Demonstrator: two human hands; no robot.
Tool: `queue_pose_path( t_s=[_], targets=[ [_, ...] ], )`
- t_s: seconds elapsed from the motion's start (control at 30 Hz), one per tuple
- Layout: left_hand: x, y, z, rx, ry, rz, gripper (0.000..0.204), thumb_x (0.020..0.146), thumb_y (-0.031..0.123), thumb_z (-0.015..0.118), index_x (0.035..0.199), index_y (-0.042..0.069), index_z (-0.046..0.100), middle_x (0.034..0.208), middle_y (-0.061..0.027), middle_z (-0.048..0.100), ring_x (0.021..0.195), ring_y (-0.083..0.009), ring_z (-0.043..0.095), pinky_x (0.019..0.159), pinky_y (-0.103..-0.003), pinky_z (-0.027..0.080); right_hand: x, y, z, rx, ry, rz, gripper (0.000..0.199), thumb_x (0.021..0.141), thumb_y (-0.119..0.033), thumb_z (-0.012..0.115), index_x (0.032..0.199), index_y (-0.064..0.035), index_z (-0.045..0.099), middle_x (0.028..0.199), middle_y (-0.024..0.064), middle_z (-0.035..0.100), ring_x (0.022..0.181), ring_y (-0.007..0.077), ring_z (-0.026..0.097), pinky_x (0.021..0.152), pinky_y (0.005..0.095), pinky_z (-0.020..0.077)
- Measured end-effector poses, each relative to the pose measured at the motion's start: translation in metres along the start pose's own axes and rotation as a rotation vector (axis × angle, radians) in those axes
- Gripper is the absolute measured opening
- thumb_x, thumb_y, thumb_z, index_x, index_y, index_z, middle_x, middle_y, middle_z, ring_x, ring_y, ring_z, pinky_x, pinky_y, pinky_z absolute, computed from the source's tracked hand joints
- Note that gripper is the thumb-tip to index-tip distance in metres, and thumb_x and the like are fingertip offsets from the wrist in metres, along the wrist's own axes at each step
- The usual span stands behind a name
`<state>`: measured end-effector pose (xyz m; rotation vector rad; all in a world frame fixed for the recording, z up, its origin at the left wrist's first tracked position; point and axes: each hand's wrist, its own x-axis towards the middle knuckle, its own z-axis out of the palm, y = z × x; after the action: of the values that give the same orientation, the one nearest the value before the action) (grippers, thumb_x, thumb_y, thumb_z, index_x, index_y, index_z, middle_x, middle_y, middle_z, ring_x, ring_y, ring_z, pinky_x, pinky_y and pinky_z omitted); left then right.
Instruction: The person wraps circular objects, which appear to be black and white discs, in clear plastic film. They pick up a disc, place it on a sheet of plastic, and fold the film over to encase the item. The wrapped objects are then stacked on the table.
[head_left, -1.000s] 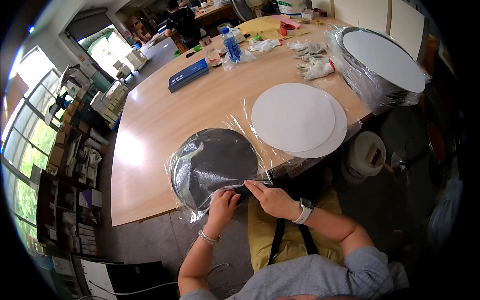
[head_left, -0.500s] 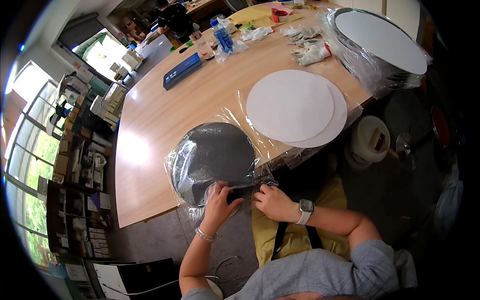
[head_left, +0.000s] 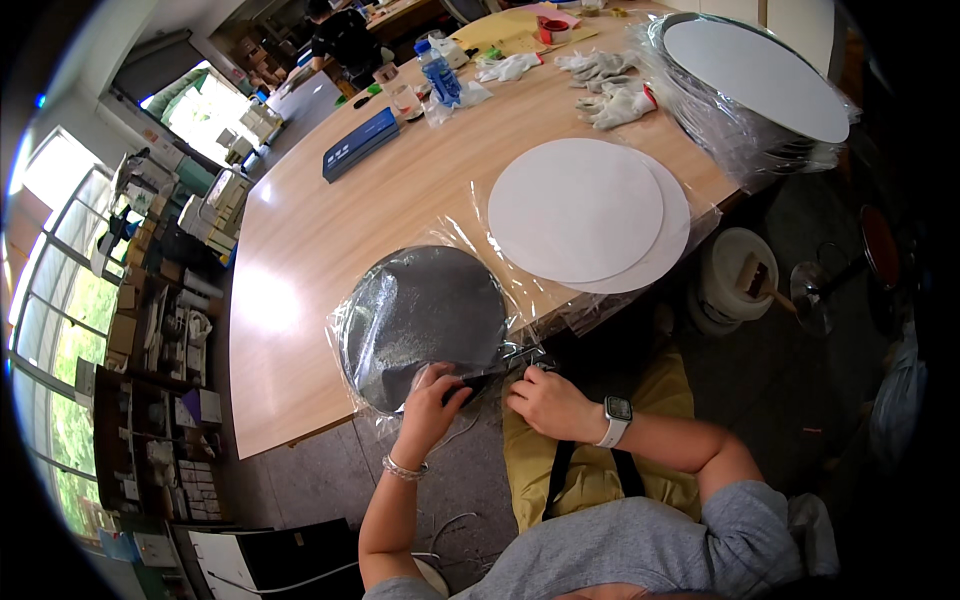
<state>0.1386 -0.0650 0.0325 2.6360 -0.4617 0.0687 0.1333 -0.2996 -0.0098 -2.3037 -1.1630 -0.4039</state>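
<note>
A dark round disc [head_left: 425, 310] in a clear plastic bag [head_left: 515, 352] lies at the table's near edge, its near side overhanging. My left hand [head_left: 430, 405] is closed on the bag at the disc's near rim, fingers on top and thumb toward the right. Just to the right, my right hand [head_left: 545, 402] pinches the crumpled corner of the bag, over my lap. Its fingertips are partly hidden by the film. Beyond it, two overlapping white round sheets [head_left: 575, 210] rest on more clear plastic.
At the far right stands a plastic-wrapped stack of round discs [head_left: 760, 80]. Work gloves [head_left: 615, 100], a blue bottle [head_left: 438, 75] and a dark blue box [head_left: 360, 145] lie farther back on the table [head_left: 285, 370]. A white bucket [head_left: 738, 275] with a brush stands at the right.
My left thumb has drawn closer to the fingers. The bag's corner at my right hand has shifted and crumpled a little. The film over the disc looks smoother.
</note>
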Motion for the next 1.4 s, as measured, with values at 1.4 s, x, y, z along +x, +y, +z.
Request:
queue_pose_path(
  t_s=[1.4],
  targets=[
    [0.008,0.002,-0.002,0.163,0.05,0.224,0.04,0.071,0.026,0.076,0.101,0.006,0.06,0.099,-0.0137,0.064,0.092,-0.0324,0.06,0.078,-0.04,0.049,0.001,0.004,0.0,0.056,0.041,0.004,0.006,0.074,-0.012,0.057,0.078,-0.0077,0.06,0.079,0.0038,0.058,0.08,0.0207,0.053,0.07,0.0284,0.0471]
  ],
)
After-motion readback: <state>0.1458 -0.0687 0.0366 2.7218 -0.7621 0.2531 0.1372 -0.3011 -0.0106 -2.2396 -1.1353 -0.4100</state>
